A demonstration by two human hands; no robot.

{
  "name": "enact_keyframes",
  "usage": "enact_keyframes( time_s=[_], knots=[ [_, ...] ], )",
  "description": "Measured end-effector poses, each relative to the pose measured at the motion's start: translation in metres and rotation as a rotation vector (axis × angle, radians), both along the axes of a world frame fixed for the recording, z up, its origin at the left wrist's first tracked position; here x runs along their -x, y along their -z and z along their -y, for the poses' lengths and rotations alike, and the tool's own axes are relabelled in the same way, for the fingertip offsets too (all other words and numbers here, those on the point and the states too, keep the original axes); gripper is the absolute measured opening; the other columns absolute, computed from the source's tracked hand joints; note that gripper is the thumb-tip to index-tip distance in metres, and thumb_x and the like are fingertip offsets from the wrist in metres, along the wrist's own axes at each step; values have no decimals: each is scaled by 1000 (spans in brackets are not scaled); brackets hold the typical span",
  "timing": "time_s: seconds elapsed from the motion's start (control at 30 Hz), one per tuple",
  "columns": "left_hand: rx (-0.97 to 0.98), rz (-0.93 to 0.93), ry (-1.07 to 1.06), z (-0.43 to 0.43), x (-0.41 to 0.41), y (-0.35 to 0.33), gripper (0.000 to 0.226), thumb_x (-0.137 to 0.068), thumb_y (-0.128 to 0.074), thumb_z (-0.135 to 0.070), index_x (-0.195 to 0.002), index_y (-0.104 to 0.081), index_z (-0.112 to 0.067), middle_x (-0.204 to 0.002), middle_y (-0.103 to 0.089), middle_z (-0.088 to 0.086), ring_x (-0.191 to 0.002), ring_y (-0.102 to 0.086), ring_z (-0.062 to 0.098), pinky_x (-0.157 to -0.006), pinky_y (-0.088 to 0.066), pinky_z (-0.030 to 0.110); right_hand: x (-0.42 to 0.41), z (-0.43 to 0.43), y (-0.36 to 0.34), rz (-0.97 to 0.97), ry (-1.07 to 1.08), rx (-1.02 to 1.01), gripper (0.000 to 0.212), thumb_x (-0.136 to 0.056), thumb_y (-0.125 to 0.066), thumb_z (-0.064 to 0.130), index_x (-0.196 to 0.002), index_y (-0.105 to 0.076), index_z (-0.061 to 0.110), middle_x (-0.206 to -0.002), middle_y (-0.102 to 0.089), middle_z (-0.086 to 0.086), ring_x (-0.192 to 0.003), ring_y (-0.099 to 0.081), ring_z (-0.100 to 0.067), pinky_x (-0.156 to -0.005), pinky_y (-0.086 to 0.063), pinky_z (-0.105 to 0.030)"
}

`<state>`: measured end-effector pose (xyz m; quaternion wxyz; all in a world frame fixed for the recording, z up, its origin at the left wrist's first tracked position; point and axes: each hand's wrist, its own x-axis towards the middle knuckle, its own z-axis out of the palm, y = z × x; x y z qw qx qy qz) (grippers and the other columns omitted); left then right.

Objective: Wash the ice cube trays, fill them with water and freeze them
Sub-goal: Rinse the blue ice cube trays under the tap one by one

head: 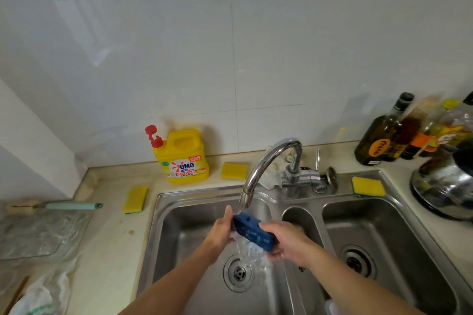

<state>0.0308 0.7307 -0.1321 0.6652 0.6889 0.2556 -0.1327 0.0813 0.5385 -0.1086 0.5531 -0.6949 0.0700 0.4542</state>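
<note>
Gripped at both ends and held over the left basin: blue tray [252,234], tilted, far left end higher than near right end. Left hand [221,234] clasping the higher end, thumb pointing straight up beside the spout's mouth, fingers tucked under the tray and mostly hidden. Right hand [285,241] wrapped round the lower end, thumb laid across the top, fingers curled beneath. Both forearms bare, reaching in from the bottom edge and converging on the tray, left wrist bent slightly inward, right wrist nearly straight.

Directly above the tray's higher end: curved chrome tap [266,161], running. Water [247,250] spilling off the tray's underside and down onto the drain [238,273] of the steel sink [179,212]. Second basin to the right, with a narrow one between.

Behind the tap, a crumpled pale cloth [273,174]. On the counter at the wall, yellow detergent [185,156] with a red pump. Yellow sponge [135,199] left of the sink, second sponge [234,171] just right of the detergent, third sponge [368,186] on the sink's back rim above the right basin. Far left, a brush [69,206] with a pale green handle, lying above a clear glass board [38,233]; below that, a crumpled plastic bag [43,294]. Far right, a cluster of bottles [381,135] at the wall and a shiny steel pot [445,186] in front of them.
</note>
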Motion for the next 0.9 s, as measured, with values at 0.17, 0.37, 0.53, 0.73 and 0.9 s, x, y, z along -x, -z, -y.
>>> enact_keyframes(
  time_s=[0.17,0.37,0.53,0.73,0.9],
  knots=[
    [-122,-169,265,30,0,12,51,-108,-31,-50,-118,-66,-14,-114,-69,8,-101,-67,21,-82,-55,32,3,40,7,491,-131,461,35,-90,-67,44,-120,-63,27,-116,-68,7,-94,-61,-8,-76,-47,-22],
    [-208,-51,284,71,-32,11,24,-107,-47,-14,-100,-66,-1,-88,-67,14,-64,-60,15,-54,-45,20,-9,87,-26,837,81,509,45,-89,-64,48,-128,-57,26,-121,-61,5,-102,-55,-6,-78,-42,-16],
    [-50,-103,249,97,-51,28,24,-104,-50,-7,-86,-65,-4,-69,-61,8,-51,-55,11,-43,-39,18,-8,129,-53,1162,156,571,65,-88,-45,62,-142,-46,26,-133,-49,10,-121,-39,-4,-99,-38,-24],
    [-140,-71,237,133,-45,36,28,-105,-52,-12,-81,-66,-6,-63,-61,7,-52,-56,17,-47,-38,23,44,183,7,881,-178,760,60,-100,-56,46,-152,-38,21,-146,-46,0,-135,-40,-16,-117,-36,-35],
    [-228,-37,253,155,-44,17,21,-102,-48,-2,-93,-66,6,-74,-61,14,-63,-56,21,-52,-42,22,25,194,-8,1165,129,618,63,-95,-52,52,-148,-46,18,-140,-51,-1,-130,-44,-13,-106,-38,-28]
  ],
)
